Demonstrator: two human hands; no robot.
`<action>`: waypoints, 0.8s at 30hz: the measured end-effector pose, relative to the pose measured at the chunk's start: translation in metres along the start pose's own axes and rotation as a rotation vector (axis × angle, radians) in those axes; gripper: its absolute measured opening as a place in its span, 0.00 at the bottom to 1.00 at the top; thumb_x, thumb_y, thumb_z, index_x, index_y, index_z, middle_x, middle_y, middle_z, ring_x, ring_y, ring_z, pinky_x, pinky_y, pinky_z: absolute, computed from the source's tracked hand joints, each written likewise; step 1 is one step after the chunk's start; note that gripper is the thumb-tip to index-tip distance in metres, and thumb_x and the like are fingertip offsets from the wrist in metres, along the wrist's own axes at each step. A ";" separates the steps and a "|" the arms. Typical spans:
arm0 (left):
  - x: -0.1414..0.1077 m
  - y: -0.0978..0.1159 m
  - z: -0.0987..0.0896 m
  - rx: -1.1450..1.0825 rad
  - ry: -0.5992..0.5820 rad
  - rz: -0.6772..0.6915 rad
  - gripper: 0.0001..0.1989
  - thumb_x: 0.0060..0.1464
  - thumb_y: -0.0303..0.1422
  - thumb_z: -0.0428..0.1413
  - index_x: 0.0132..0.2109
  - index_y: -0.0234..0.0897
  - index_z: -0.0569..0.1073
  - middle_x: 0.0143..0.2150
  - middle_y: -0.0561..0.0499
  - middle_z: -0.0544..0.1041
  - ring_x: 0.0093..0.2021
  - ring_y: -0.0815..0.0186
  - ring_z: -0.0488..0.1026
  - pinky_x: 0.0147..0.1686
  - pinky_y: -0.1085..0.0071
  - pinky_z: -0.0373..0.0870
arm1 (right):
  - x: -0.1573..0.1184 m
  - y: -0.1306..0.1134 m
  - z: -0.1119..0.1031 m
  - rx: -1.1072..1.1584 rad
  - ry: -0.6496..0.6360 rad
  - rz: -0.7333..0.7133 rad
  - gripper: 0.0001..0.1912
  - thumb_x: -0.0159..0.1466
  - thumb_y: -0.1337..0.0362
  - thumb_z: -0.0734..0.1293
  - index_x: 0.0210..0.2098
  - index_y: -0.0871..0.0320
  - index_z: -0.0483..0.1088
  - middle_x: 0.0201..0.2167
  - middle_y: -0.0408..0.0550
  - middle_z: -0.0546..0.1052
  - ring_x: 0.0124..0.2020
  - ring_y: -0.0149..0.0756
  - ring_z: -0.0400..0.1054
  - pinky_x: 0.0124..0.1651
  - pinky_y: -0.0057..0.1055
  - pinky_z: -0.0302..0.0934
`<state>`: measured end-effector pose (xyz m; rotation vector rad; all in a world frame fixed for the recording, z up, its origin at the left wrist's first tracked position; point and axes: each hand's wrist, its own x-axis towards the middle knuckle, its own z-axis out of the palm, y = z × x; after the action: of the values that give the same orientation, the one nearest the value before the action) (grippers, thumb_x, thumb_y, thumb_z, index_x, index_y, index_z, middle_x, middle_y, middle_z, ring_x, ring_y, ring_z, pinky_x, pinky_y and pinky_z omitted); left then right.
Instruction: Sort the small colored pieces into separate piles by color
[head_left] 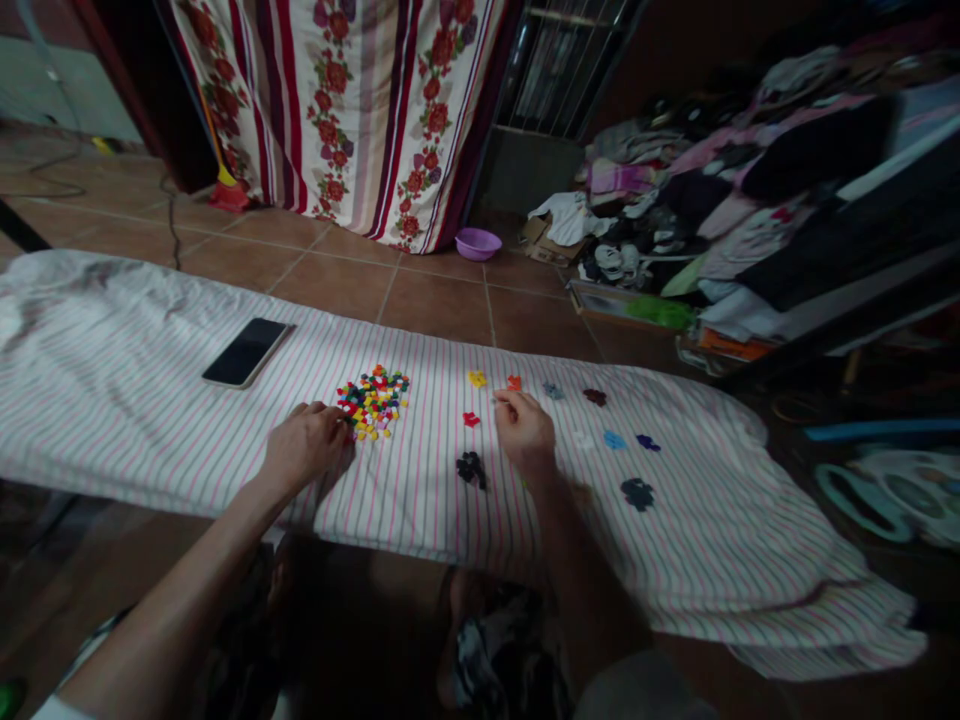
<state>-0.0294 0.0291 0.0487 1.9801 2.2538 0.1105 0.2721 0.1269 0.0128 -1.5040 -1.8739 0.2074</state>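
Note:
A mixed pile of tiny coloured cube-like pieces point(373, 402) lies on the striped cloth. At its left edge is my left hand point(311, 437), fingers curled together with the tips against the pile; what they grip, if anything, is hidden. My right hand point(526, 430) is closed in a pinch, and a small grey piece shows at its fingertips. Around it lie single-colour clusters: yellow pieces point(477, 378), orange pieces point(514, 382), red pieces point(470, 419) and black pieces point(471, 468). Grey-blue pieces point(553, 390) lie just beyond the hand to the right.
Farther right sit dark red pieces point(595, 397), light blue pieces point(614, 440), dark blue pieces point(648, 442) and dark grey pieces point(637, 493). A phone point(247, 352) rests on the striped cloth point(165, 430) at left. Past the far edge are a purple basin point(478, 243) and heaped clothes point(697, 190).

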 end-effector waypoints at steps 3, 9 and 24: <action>0.001 -0.003 0.002 -0.014 -0.011 0.021 0.18 0.62 0.37 0.43 0.47 0.40 0.76 0.45 0.46 0.77 0.49 0.61 0.71 0.48 0.68 0.68 | -0.002 -0.029 0.023 0.112 -0.098 -0.101 0.15 0.62 0.67 0.58 0.40 0.58 0.76 0.38 0.52 0.78 0.42 0.38 0.72 0.49 0.32 0.64; 0.001 -0.005 0.002 -0.046 -0.035 0.028 0.17 0.62 0.37 0.44 0.48 0.39 0.75 0.45 0.45 0.77 0.49 0.60 0.71 0.48 0.66 0.67 | -0.003 -0.074 0.063 0.228 -0.289 -0.196 0.14 0.63 0.70 0.60 0.41 0.55 0.76 0.40 0.49 0.77 0.43 0.36 0.71 0.48 0.30 0.64; -0.004 -0.012 -0.002 -0.121 -0.050 0.029 0.18 0.63 0.37 0.42 0.47 0.37 0.75 0.45 0.45 0.77 0.49 0.61 0.71 0.48 0.67 0.66 | 0.000 -0.105 0.095 0.003 -0.352 -0.138 0.12 0.61 0.70 0.62 0.37 0.52 0.77 0.35 0.47 0.74 0.39 0.37 0.68 0.44 0.30 0.61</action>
<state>-0.0414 0.0234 0.0487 1.9319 2.1352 0.1934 0.1309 0.1229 -0.0010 -1.3967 -2.2428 0.4327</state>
